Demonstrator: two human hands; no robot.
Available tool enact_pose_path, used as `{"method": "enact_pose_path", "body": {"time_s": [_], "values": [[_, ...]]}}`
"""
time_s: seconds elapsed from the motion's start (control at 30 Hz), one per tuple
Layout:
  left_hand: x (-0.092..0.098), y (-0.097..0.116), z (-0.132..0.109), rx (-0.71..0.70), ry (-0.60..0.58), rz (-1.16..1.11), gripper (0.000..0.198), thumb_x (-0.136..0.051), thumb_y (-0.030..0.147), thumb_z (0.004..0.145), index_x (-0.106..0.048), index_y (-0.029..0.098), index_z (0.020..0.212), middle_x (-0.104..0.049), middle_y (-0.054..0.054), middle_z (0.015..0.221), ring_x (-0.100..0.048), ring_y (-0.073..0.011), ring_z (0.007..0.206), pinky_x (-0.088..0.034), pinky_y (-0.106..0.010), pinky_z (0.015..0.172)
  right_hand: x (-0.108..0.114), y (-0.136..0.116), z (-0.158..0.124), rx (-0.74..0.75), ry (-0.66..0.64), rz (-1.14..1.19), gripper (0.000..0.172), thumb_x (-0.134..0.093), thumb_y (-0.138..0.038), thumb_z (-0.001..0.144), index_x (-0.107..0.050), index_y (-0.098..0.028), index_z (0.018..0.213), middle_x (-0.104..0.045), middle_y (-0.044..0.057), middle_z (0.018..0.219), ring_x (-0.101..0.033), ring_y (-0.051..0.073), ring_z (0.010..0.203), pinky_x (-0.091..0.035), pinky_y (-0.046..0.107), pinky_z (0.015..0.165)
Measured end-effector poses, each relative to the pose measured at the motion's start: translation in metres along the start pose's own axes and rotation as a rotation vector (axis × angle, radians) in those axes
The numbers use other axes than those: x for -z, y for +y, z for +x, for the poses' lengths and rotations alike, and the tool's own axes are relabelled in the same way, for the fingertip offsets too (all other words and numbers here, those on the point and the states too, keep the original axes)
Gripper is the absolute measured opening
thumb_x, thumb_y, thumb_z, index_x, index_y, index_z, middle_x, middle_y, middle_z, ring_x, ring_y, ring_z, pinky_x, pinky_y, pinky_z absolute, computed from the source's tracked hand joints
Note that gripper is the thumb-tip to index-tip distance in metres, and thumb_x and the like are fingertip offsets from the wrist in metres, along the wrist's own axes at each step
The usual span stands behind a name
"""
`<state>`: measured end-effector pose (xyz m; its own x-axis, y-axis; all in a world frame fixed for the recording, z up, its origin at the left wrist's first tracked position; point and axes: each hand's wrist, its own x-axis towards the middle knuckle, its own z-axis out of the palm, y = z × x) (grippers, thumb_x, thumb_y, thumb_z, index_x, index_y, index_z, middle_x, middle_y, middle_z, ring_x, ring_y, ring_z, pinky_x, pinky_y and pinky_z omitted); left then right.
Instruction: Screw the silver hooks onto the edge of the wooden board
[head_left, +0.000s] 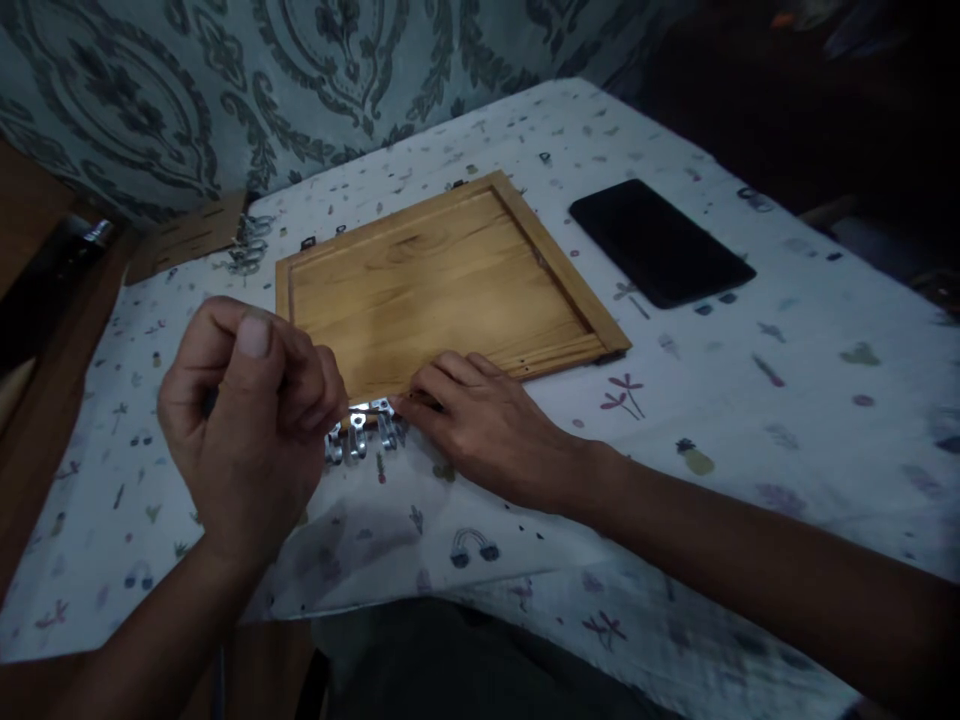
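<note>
A framed wooden panel (427, 290) lies flat on the table. Along its near edge sits a row of small shiny metal hooks (358, 432). My right hand (487, 430) is at that edge, its fingers curled over the frame and its thumb side close to the hooks. Raised in front of the panel's near left corner is my left hand (247, 410), closed with the thumb pressed on the bent fingers. Whatever it may hold is hidden inside the fingers.
A black phone or tablet (660, 243) lies right of the panel. More metal hooks (249, 245) lie by a brown cardboard piece (191, 240) at the back left. A printed white cloth (750, 400) covers the table, and a patterned fabric (300, 90) rises behind it.
</note>
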<state>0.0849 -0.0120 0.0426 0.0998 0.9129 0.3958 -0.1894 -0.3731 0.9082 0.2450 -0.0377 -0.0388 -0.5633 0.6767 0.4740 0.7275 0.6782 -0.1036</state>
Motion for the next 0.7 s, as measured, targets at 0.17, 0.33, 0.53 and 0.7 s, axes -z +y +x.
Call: {"method": "enact_pose_path", "body": {"time_s": [0.17,0.33,0.53,0.7], "values": [[-0.004,-0.002,0.006,-0.023,-0.087,-0.055,0.024,-0.061,0.018,0.089,-0.058,0.016,0.065,-0.038,0.005,0.052,-0.025,-0.0039,0.038,-0.02,-0.023,0.034,-0.001,0.0,0.001,0.003,0.026,0.005,0.025,-0.052,-0.014,0.095,-0.064,-0.009,0.117,-0.061,0.011,0.097,-0.045,0.023,0.09,-0.035,0.036,0.073],[-0.006,-0.002,0.01,0.012,-0.17,-0.067,0.025,-0.062,0.018,0.088,-0.058,0.017,0.063,-0.035,0.005,0.051,-0.024,-0.0038,0.037,-0.02,-0.023,0.033,-0.001,-0.001,0.001,0.003,0.012,0.017,0.025,-0.049,-0.016,0.097,-0.064,-0.01,0.116,-0.06,0.011,0.096,-0.044,0.023,0.09,-0.035,0.036,0.074],[-0.002,0.0,0.018,0.06,-0.315,-0.076,0.026,-0.063,0.02,0.087,-0.057,0.016,0.061,-0.034,0.006,0.048,-0.025,-0.0042,0.034,-0.024,-0.023,0.031,0.002,0.0,0.002,-0.01,-0.016,0.024,0.025,-0.049,-0.015,0.097,-0.063,-0.009,0.117,-0.06,0.011,0.098,-0.045,0.023,0.091,-0.035,0.036,0.075],[-0.005,-0.003,0.023,0.068,-0.415,-0.071,0.029,-0.063,0.021,0.087,-0.054,0.017,0.06,-0.033,0.006,0.048,-0.024,-0.0038,0.033,-0.023,-0.024,0.031,0.0,0.001,0.001,-0.006,-0.006,0.029,0.024,-0.051,-0.015,0.096,-0.063,-0.011,0.116,-0.06,0.01,0.098,-0.045,0.023,0.092,-0.037,0.036,0.076]]}}
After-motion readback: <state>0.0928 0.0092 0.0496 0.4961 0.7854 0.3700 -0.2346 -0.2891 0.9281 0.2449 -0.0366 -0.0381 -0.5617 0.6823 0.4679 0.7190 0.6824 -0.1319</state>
